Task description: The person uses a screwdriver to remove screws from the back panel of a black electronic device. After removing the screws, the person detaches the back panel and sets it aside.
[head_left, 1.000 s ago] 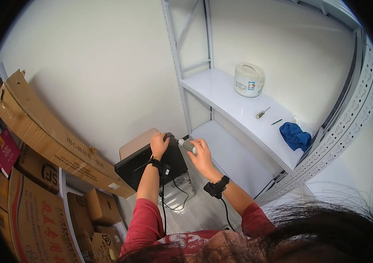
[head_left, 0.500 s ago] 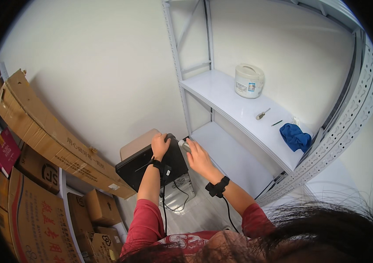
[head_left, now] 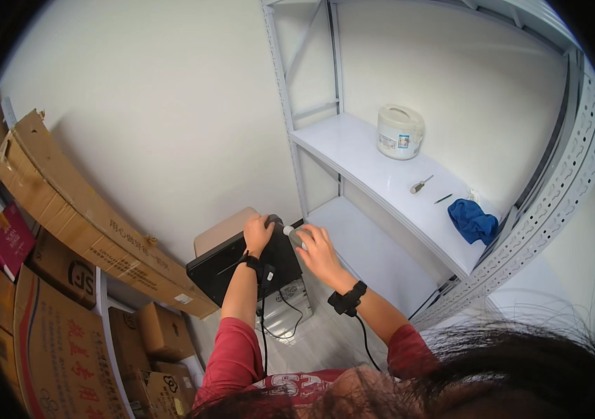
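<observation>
A flat black panel-like thing [head_left: 222,269] with a thin slot stands in front of me, with a beige padded-looking part [head_left: 217,236] behind it. My left hand [head_left: 257,233] is closed around a dark rounded piece [head_left: 274,221] at the panel's upper right corner. My right hand [head_left: 320,253] grips a small pale bottle-like object [head_left: 296,237] whose white tip points at that dark piece. Whether the tip touches it, I cannot tell. Fingers partly cover the pale object.
To the right, a shelf [head_left: 353,149] bears a white lidded container [head_left: 401,132], a screwdriver [head_left: 421,184], a thin dark green stick [head_left: 443,198] and a blue cloth [head_left: 473,221]. Cardboard boxes [head_left: 67,349] fill the left side. A long carton [head_left: 95,220] leans there. A thin cable [head_left: 301,315] hangs below the panel.
My right hand has turned slightly, and its fingers are more bent over the pale object, which now shows more of its white tip. My left hand keeps its hold.
</observation>
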`<state>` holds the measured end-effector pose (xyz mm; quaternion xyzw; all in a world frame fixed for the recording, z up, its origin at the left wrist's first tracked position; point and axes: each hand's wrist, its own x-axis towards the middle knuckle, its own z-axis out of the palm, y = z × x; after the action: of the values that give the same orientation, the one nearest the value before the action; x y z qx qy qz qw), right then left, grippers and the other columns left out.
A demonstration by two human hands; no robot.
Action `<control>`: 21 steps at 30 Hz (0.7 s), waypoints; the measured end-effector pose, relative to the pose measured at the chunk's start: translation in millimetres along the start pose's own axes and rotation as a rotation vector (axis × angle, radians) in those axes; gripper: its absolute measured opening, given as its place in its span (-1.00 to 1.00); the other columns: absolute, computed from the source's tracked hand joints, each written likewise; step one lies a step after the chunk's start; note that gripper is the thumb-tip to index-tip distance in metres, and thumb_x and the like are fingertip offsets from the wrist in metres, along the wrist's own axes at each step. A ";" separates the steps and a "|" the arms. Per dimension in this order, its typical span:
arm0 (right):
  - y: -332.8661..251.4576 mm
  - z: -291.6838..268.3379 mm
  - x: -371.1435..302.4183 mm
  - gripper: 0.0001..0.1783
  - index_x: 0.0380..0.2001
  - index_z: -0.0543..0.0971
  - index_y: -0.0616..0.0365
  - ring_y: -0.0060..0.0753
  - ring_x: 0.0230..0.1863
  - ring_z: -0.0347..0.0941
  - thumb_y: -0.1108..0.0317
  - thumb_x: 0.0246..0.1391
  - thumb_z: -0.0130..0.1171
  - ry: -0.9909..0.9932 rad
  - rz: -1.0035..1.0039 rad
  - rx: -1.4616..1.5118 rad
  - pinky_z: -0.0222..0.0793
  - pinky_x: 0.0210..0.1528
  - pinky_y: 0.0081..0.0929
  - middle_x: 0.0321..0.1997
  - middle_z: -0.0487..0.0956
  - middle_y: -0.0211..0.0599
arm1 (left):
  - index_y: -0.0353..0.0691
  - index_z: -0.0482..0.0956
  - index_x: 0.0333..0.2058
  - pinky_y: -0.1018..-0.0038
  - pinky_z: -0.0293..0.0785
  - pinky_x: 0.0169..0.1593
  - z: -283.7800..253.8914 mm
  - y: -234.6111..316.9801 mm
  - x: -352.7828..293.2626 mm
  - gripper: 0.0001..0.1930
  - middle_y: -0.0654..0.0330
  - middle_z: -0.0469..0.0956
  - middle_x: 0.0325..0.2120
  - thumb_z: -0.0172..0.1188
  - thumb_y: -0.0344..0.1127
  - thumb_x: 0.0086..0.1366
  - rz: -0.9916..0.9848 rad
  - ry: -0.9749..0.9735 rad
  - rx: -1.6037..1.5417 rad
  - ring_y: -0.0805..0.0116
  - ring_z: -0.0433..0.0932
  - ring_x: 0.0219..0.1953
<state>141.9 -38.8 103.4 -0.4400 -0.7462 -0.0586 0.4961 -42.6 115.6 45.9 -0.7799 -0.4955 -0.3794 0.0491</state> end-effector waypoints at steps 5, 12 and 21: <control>2.5 4.1 -2.0 -0.59 -0.09 0.41 0.21 0.02 -0.09 0.36 0.45 -0.06 0.20 -0.157 0.316 0.056 0.38 -0.19 -0.22 -0.07 0.34 -0.12 | -0.26 0.59 -0.35 0.20 0.38 -0.28 0.9 0.7 1.4 -0.75 0.04 0.42 -0.53 0.24 -0.27 -0.03 0.007 -0.008 0.014 0.02 0.44 -0.34; 12.2 4.3 -1.6 -0.64 -0.11 0.39 0.19 0.03 -0.34 0.46 0.50 -0.04 0.14 0.054 0.114 -0.019 0.41 -0.32 -0.16 -0.07 0.35 -0.15 | -0.24 0.59 -0.35 0.20 0.38 -0.26 0.6 0.4 1.2 -0.76 0.05 0.43 -0.51 0.24 -0.27 -0.02 -0.004 -0.006 0.015 0.03 0.44 -0.33; 8.4 2.0 6.8 -0.72 -0.16 0.42 0.15 0.04 -0.34 0.47 0.38 0.03 0.13 -0.124 0.200 0.036 0.40 -0.37 -0.15 -0.07 0.37 -0.16 | -0.27 0.59 -0.34 0.20 0.38 -0.26 1.8 -0.7 0.2 -0.75 0.04 0.44 -0.50 0.25 -0.28 -0.02 -0.002 -0.014 0.014 0.01 0.44 -0.33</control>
<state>145.6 -28.6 104.9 -0.5060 -0.7288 0.0319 0.4602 -42.2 117.0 44.5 -0.7817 -0.4992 -0.3703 0.0506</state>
